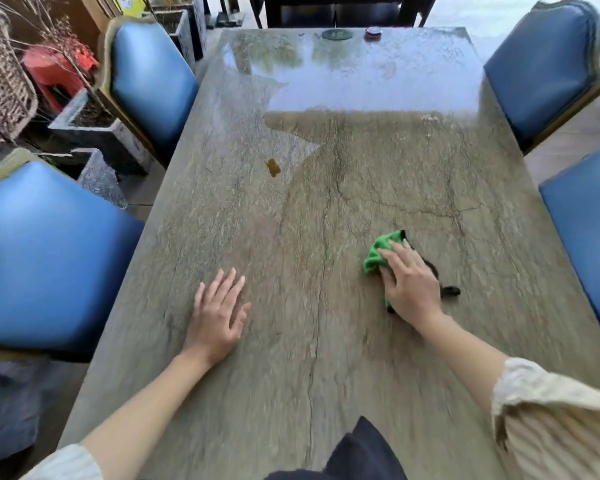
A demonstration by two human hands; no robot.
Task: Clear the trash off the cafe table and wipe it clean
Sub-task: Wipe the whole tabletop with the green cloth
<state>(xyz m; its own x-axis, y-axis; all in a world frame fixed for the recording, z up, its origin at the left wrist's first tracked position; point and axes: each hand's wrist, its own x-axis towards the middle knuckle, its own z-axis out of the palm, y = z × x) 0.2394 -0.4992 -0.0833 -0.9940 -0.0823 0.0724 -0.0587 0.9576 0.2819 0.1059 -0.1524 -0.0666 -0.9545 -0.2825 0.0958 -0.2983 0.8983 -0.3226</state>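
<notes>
The grey-green stone cafe table (291, 375) fills the middle of the head view. My right hand (411, 282) presses a green cloth (378, 252) with a dark edge flat on the table's right side. My left hand (215, 315) lies flat on the table to the left, fingers spread, holding nothing. A small brown spill (273, 167) sits farther back, left of centre, apart from both hands. Motion blur smears the near surface.
Blue padded chairs stand on both sides: two on the left (42, 258) (149, 81), two on the right (548, 64) (589, 237). A round dark-green coaster (336, 34) and a small red-rimmed dish (373, 32) sit at the far edge. Planters (94, 133) and a wicker basket (0, 84) stand at left.
</notes>
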